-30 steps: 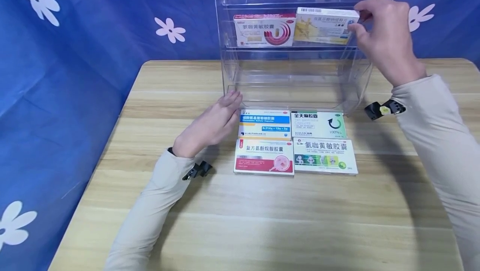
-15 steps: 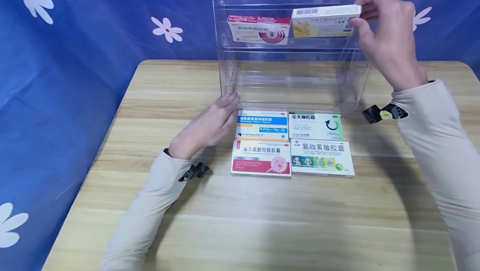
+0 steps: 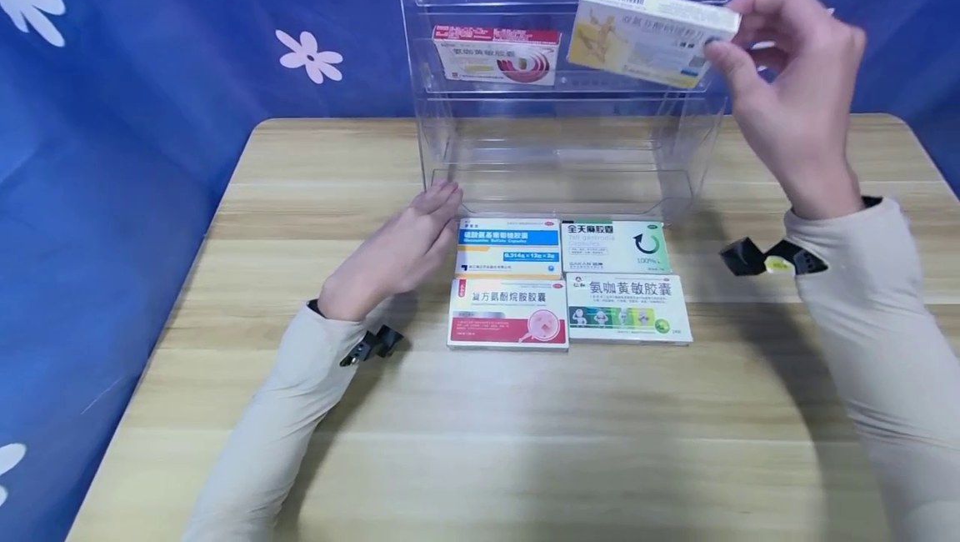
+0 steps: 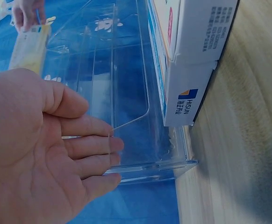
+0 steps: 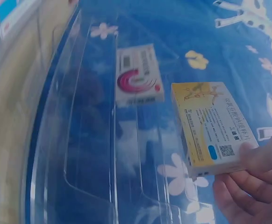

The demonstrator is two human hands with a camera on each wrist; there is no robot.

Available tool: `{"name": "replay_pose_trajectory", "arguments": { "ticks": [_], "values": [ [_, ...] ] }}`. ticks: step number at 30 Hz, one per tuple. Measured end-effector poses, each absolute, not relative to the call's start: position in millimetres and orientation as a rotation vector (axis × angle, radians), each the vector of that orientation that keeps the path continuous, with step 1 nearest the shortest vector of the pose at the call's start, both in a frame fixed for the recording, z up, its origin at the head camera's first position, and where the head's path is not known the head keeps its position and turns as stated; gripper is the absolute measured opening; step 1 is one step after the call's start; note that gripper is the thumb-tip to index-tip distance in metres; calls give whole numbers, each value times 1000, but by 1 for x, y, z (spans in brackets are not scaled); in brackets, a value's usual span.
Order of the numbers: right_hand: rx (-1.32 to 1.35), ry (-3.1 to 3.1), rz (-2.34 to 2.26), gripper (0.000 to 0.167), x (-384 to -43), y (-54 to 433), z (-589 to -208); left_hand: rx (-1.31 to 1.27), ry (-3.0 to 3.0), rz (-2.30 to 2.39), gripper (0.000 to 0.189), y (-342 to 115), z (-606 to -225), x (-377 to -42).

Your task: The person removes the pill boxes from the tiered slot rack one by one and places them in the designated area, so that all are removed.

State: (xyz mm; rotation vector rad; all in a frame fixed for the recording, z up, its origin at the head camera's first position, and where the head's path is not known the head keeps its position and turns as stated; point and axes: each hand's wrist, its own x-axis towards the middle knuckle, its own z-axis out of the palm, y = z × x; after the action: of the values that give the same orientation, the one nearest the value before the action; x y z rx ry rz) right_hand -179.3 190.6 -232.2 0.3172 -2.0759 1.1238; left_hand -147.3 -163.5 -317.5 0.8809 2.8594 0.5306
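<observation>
My right hand [image 3: 806, 92] pinches the right end of a white and yellow medicine box [image 3: 648, 33], tilted in front of the upper part of a clear acrylic rack [image 3: 562, 154]. In the right wrist view the thumb lies over the face of that medicine box [image 5: 213, 126]. A white and red medicine box [image 3: 497, 58] leans on the rack's shelf, to the left of the held one. Down at the rack's lower left corner, my left hand [image 3: 397, 250] touches the side with its fingertips. In the left wrist view the fingers of the left hand [image 4: 52, 144] are extended and hold nothing.
Several medicine boxes lie flat on the wooden table before the rack: a blue and white box [image 3: 508, 248], a green and white box [image 3: 615, 247], a red and white box [image 3: 508, 313] and a wider white box [image 3: 628, 308]. Blue flowered cloth [image 3: 187, 50] hangs behind.
My right hand has lifted the white and yellow box off the rack's shelf and tilted it, its right end lower. The left hand stays at the rack's corner. The head view has shifted slightly.
</observation>
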Motion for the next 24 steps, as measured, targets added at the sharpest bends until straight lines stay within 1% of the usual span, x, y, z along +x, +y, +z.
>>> {"name": "replay_pose_trajectory", "arguments": {
  "ticks": [4, 9, 13, 19, 24],
  "values": [
    [286, -2124, 1315, 22, -154, 192, -243, 894, 2838, 527, 51, -163, -317, -149],
    [326, -2299, 1492, 25, -126, 196, -267, 919, 2841, 525, 51, -167, -317, -152],
    [396, -2408, 1645, 24, -118, 190, -289, 900, 2867, 527, 51, -182, -315, -143],
    [524, -2559, 1830, 27, -122, 170, -311, 815, 2934, 552, 48, -212, -304, -121],
    [548, -2748, 1811, 29, -112, 172, -320, 815, 2938, 582, 49, -214, -302, -118]
  ]
}}
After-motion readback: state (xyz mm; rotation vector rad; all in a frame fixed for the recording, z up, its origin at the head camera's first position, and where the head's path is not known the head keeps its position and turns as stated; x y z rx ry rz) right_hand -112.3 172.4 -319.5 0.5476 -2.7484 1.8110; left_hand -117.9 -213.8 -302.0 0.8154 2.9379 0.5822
